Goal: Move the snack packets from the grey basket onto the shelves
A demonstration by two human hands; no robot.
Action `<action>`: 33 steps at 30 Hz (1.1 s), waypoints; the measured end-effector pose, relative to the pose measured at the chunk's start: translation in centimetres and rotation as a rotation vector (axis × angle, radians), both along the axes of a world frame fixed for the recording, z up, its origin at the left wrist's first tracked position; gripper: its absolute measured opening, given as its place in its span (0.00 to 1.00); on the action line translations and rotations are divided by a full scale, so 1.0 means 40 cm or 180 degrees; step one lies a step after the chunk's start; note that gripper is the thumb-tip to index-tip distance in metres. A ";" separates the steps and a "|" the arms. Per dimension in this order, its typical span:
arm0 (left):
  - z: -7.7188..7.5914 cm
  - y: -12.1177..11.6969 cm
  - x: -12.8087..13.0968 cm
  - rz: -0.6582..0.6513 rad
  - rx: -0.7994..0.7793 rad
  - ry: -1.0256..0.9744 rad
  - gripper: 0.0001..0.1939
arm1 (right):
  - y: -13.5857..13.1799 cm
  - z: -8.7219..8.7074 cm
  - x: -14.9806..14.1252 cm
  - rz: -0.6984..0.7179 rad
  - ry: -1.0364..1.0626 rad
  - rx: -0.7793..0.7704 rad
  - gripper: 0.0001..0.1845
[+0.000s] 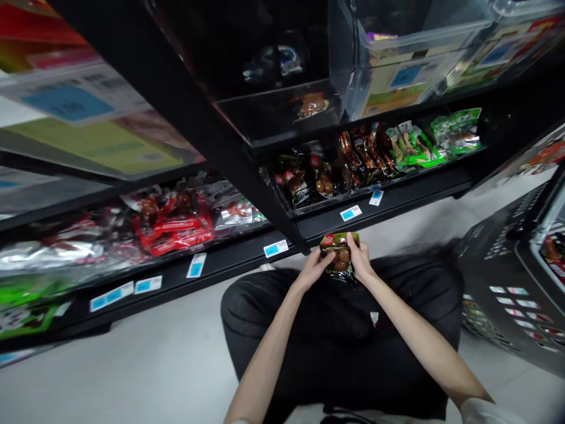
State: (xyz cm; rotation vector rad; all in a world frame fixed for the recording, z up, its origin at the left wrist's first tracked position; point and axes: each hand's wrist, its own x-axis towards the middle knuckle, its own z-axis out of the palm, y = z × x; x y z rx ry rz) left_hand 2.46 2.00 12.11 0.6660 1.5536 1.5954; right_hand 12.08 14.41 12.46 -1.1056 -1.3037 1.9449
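Between my two hands is a small snack packet (341, 259), green and black with a red label and brown round pieces showing through its clear front. My left hand (314, 268) grips its left side, the thumb lying across the front. On the right edge, my right hand (359, 257) pinches the packet with the thumb near the top corner. Both hands are above my dark trousers, just in front of the shelf's lower edge. Similar dark packets (324, 179) with red labels lie in the bottom shelf bin beyond my hands.
A black shelf post (220, 118) rises left of the bin. Red packets (176, 227) fill the bottom shelf at left; green packets (415, 144) lie at right. Clear plastic bins (397, 88) stand above. A grey perforated basket (507, 282) holding goods is on my right.
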 end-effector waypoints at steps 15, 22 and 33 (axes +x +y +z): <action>-0.006 0.005 -0.025 0.1191 0.0237 0.0013 0.20 | -0.021 -0.003 -0.007 0.0214 -0.0262 0.0047 0.33; 0.004 0.001 -0.026 0.1271 0.0205 -0.0282 0.26 | -0.029 0.002 -0.008 0.0236 -0.0321 -0.0336 0.31; 0.005 0.001 -0.025 0.1138 -0.0026 -0.0766 0.22 | -0.032 0.001 -0.006 0.0167 -0.0200 -0.0093 0.32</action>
